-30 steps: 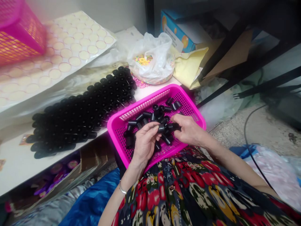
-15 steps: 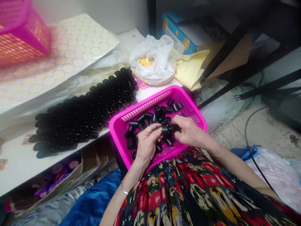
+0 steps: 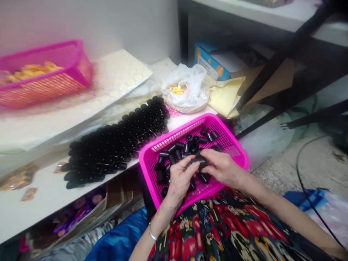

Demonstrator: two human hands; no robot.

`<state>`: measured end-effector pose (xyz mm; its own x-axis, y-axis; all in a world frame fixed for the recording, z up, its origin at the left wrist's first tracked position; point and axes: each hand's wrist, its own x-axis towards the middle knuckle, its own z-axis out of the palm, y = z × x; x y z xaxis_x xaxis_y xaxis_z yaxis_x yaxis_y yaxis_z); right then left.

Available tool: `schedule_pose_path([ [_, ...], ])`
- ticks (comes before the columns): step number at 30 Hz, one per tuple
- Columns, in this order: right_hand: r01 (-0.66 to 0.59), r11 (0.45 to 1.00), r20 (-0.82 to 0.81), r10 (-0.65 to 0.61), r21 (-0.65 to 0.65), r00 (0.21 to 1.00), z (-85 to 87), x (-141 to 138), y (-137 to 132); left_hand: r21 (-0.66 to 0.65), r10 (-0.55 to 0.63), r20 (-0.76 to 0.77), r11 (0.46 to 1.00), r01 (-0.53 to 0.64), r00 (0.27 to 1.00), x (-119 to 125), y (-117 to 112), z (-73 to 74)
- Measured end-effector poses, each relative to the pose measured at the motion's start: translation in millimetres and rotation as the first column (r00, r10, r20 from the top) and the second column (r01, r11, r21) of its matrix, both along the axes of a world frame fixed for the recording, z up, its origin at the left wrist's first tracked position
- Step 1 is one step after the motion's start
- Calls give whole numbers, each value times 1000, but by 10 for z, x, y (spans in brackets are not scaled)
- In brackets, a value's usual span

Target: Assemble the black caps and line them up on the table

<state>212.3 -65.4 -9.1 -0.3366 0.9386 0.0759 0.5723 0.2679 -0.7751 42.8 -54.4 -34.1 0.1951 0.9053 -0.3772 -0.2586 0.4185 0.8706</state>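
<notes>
My left hand (image 3: 179, 181) pinches a black plastic cylinder (image 3: 198, 163) between thumb and fingers, above a pink mesh basket (image 3: 149, 186). On the cylinder's right end, the fingers of my right hand (image 3: 225, 166) are closed; whether they hold a second piece there is hidden. Several loose short black plastic tubes (image 3: 164, 154) lie jumbled in the basket below and around both hands. To the left on the white table, many black tubular pieces (image 3: 114, 146) are stacked in neat rows, round ends facing me.
Another pink basket (image 3: 81, 69) with yellow pieces rests on a patterned sheet (image 3: 127, 69) at the back left. Behind my basket are a white plastic bag (image 3: 190, 98), a yellow envelope (image 3: 224, 96) and a blue box (image 3: 209, 59). Dark bars (image 3: 285, 108) cross the right side.
The whole view has shifted, so everything appears lower and further right. My hands have drawn closer together around the black cylinder, and less of it shows between them.
</notes>
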Motion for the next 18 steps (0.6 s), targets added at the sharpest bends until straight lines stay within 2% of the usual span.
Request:
schedule_pose_path([
  [3,2,998,-160,-12,-65,987,-57,-53,20,-104,112,161,990,-96,981,11,44,48],
  [6,-48,998,-202,39,-40,979,-33,-156,65,-152,189,257,976,-153,948,-5,93,91],
  [11,-107,987,-206,130,119,970,240,-264,297,-97,199,269,979,-179,942,-113,148,162],
  [14,-21,983,-103,40,184,994,382,-293,725,-47,188,216,982,-183,958,-189,159,158],
  [16,14,979,62,-27,203,998,387,-352,1108,-37,169,122,986,-165,978,-228,147,124],
  [18,-22,990,306,-21,138,952,323,-448,1478,-45,124,35,991,-123,992,-251,113,78],
])
